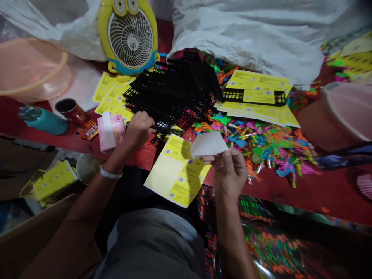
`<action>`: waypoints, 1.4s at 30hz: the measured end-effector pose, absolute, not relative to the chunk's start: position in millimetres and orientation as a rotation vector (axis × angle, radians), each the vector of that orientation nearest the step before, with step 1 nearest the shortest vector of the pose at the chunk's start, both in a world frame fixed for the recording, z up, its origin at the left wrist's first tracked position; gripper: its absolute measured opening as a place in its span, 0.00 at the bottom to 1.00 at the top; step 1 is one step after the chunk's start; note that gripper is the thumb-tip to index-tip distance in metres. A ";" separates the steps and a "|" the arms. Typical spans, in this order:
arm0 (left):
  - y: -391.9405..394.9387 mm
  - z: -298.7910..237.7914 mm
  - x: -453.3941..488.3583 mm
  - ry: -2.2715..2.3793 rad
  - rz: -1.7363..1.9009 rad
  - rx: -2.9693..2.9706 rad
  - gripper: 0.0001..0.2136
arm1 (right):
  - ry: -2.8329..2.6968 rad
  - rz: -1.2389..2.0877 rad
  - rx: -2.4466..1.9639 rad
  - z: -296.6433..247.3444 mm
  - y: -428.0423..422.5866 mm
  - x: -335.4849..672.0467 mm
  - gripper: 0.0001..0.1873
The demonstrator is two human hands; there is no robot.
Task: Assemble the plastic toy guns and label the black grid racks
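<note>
My right hand (231, 170) pinches a sticker (209, 144) between thumb and fingers, its pale blank back facing up. Under it, a yellow printed label sheet (186, 182) lies over the table's near edge, with a pale bare patch on its left part. My left hand (139, 130), a white bangle on its wrist, has its fingers curled at the front left edge of a heap of black slotted plastic strips (174, 83). The fingertips appear closed on one strip there, though the grip is partly hidden. A pink packet (112, 131) sits just left of this hand.
Loose colourful plastic pieces (261, 143) spread across the right of the red table (314, 197). Yellow sheets (261, 110) carry one black strip. A yellow fan (130, 38), white sack (247, 35), teal bottle (43, 119), dark red cup (71, 110) and pink tubs (337, 116) stand around.
</note>
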State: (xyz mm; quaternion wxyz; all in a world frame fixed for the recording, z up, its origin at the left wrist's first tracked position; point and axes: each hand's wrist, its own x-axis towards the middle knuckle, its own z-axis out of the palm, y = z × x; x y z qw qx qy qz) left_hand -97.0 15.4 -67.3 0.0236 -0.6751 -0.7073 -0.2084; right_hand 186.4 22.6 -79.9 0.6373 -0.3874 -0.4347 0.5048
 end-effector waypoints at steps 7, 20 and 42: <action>-23.5 -31.5 -77.7 -2.526 -1.557 -1.817 0.07 | -1.022 1.023 -0.751 -72.8 18.7 173.4 0.14; -76.1 -105.2 0.0 -2.863 -3.409 -0.425 0.23 | -1.949 0.630 -0.566 -111.4 -25.2 158.7 0.13; -81.0 -91.9 7.6 -2.719 -3.502 -0.247 0.29 | -2.075 0.580 -0.490 -134.4 -26.9 167.5 0.15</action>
